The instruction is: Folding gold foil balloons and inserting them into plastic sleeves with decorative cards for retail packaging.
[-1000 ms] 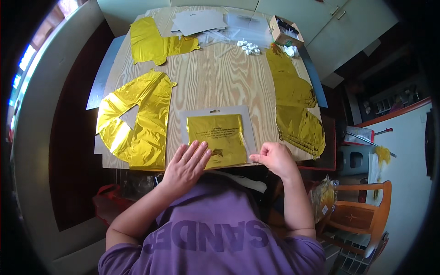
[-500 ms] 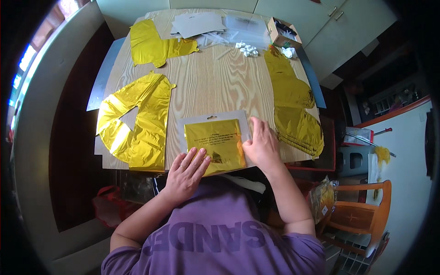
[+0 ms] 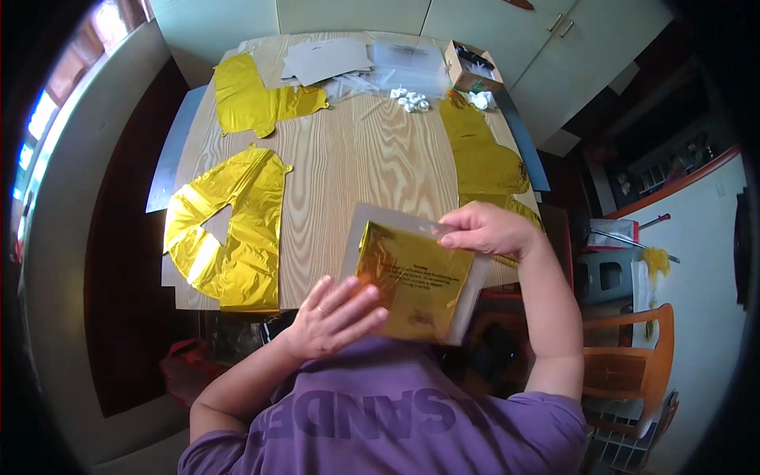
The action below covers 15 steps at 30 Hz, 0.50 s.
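Note:
A flat, clear packet (image 3: pixel 419 265) with a folded gold foil balloon in it and a grey card edge is tilted over the table's near edge. My right hand (image 3: pixel 491 231) pinches its upper right edge between thumb and fingers. By the packet's lower left side is my left hand (image 3: pixel 332 321), its fingers stretched out and apart; whether they touch it is hard to tell. To the left lies a flat gold foil balloon (image 3: pixel 257 202) with a triangular hole. A second gold balloon (image 3: pixel 237 99) rests farther back, and a third (image 3: pixel 479 150) is partly hidden behind my right hand.
Grey cards (image 3: pixel 324 62), clear plastic sleeves (image 3: pixel 408 63) and thin clear strips lie at the table's far side. Small white bundles (image 3: pixel 409 100) sit near an open box (image 3: pixel 473 67). A wooden chair (image 3: pixel 633 368) stands at the right, a red bag (image 3: pixel 186 364) below left.
The packet has come up off the tabletop, turned clockwise and shifted right. My right hand now grips its top edge; my left hand no longer lies flat on it.

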Motion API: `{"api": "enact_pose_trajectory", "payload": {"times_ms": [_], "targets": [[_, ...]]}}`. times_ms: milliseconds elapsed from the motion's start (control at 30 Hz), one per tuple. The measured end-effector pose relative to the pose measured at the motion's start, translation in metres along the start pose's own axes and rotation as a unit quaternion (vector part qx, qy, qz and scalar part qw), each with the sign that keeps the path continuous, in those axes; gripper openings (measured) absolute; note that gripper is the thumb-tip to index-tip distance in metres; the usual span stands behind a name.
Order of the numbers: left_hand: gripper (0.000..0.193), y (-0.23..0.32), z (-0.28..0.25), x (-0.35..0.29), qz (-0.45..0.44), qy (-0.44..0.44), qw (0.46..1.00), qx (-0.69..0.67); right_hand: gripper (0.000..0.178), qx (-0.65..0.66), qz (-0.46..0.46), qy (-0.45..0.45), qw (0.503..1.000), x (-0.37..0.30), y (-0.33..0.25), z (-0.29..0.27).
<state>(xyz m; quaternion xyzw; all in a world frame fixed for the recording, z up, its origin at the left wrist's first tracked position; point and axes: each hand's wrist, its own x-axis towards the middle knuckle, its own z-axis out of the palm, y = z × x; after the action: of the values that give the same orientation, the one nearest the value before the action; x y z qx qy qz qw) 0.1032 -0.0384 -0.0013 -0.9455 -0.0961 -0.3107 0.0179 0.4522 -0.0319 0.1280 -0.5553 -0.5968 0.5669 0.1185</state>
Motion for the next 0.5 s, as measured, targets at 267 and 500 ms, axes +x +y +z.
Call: {"api": "enact_pose_trajectory", "payload": {"times_ms": [267, 500], "targets": [[0.098, -0.029, 0.000, 0.012, -0.251, 0.052, 0.941, -0.219, 0.024, -0.310, -0.119, 0.164, 0.929, -0.033, -0.057, 0.026], [0.090, -0.054, 0.019, 0.051, -0.351, 0.046, 0.860, -0.367, 0.025, -0.196, -0.064, 0.184, 0.961, -0.037, -0.057, -0.006]]}}
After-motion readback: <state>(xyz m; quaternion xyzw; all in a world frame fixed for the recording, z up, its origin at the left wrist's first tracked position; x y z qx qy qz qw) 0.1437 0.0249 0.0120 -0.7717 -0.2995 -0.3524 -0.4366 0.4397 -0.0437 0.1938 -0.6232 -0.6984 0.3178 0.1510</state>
